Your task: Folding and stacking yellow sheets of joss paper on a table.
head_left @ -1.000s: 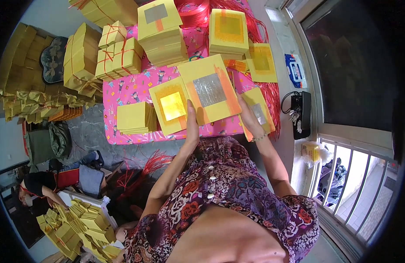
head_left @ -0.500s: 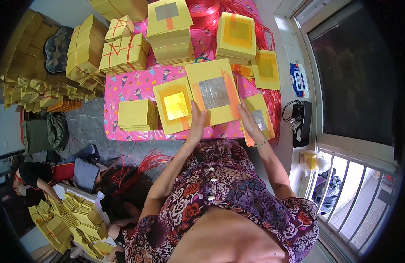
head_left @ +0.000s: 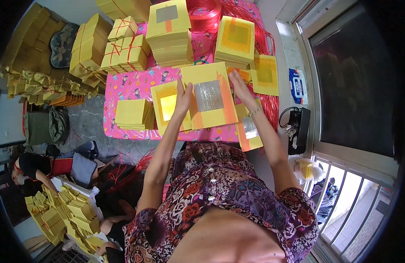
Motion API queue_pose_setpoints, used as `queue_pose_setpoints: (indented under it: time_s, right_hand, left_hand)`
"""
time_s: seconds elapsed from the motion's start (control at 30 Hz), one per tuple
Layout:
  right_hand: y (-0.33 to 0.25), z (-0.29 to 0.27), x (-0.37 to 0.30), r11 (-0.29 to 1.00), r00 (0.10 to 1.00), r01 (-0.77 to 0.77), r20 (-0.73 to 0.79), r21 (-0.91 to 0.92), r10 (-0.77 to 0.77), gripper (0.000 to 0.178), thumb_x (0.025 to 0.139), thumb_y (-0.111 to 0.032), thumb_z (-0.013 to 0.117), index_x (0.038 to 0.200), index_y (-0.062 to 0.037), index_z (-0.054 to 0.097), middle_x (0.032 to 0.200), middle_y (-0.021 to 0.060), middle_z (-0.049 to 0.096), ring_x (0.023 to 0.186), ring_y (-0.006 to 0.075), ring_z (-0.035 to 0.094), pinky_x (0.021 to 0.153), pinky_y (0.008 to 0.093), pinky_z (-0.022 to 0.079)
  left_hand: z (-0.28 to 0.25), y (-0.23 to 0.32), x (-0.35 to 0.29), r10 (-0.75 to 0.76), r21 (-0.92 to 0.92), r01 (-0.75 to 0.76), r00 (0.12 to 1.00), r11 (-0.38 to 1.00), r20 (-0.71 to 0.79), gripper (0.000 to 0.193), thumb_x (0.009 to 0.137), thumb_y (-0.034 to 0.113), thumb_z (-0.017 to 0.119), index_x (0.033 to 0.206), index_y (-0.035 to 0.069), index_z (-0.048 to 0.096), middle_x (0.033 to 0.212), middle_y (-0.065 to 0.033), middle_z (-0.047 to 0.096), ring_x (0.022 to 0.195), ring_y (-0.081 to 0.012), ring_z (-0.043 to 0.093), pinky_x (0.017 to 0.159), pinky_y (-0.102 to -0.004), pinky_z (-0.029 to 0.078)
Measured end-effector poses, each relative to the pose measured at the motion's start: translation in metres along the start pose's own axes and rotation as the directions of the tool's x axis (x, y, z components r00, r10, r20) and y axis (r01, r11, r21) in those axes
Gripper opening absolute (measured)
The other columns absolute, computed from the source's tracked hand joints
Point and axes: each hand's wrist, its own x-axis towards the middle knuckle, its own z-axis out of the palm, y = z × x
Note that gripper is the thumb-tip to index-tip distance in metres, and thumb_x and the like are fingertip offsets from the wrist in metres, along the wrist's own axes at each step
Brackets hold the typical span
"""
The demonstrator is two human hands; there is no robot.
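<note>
A yellow paper sheet with a silver square and an orange stripe [head_left: 218, 119] lies in front of me on top of other yellow paper. My left hand [head_left: 183, 100] is along its left edge, fingers stretched out. At its upper right edge is my right hand [head_left: 241, 87], also with straight fingers. Partly under my left forearm is a yellow sheet with a gold square [head_left: 168, 108]. Another silver-square sheet [head_left: 249, 131] sticks out below my right wrist, near the table's front edge. How thick the paper between my hands is, I cannot tell.
Tall yellow paper stacks [head_left: 169, 39] and red-tied bundles [head_left: 128, 52] stand at the back of the pink-covered table [head_left: 123, 90]. A smaller stack [head_left: 133, 114] sits front left. Red plastic strands [head_left: 267, 105] hang at the right. A person [head_left: 36, 168] handles yellow paper at lower left.
Both hands have slid away from me along the sides of the silver-square sheet, from its lower part to its upper part. The sheet has shifted slightly left and toward me.
</note>
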Motion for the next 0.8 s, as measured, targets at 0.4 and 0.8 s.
queue_pose_setpoints:
  time_s: [0.4,0.8]
  right_hand:
    - [0.019,0.014,0.036,0.964,0.977,0.212,-0.004,-0.163,-0.215,0.062,0.102,-0.042,0.043,0.141,0.0066,0.037,0.144,0.0306,0.041,0.137,0.0393,0.037,0.113,0.0427,0.028]
    - [-0.065,0.005,0.068,0.487,0.902,0.426,0.317,-0.762,-0.293,0.047,0.102,-0.046,0.04,0.1,-0.0048,0.064,0.109,0.0131,0.065,0.109,0.0312,0.057,0.096,0.0517,0.038]
  left_hand:
    - [0.011,0.008,0.012,0.045,-0.015,-0.044,0.995,0.999,0.086,0.077,0.102,0.022,0.049,0.155,-0.003,-0.002,0.149,-0.0162,0.033,0.13,-0.0213,0.037,0.106,-0.03,0.032]
    - [0.004,-0.012,0.022,0.118,-0.069,-0.112,0.988,0.991,0.102,0.075,0.101,0.014,0.049,0.156,0.001,0.001,0.146,-0.0147,0.043,0.126,-0.0181,0.046,0.103,-0.0283,0.039]
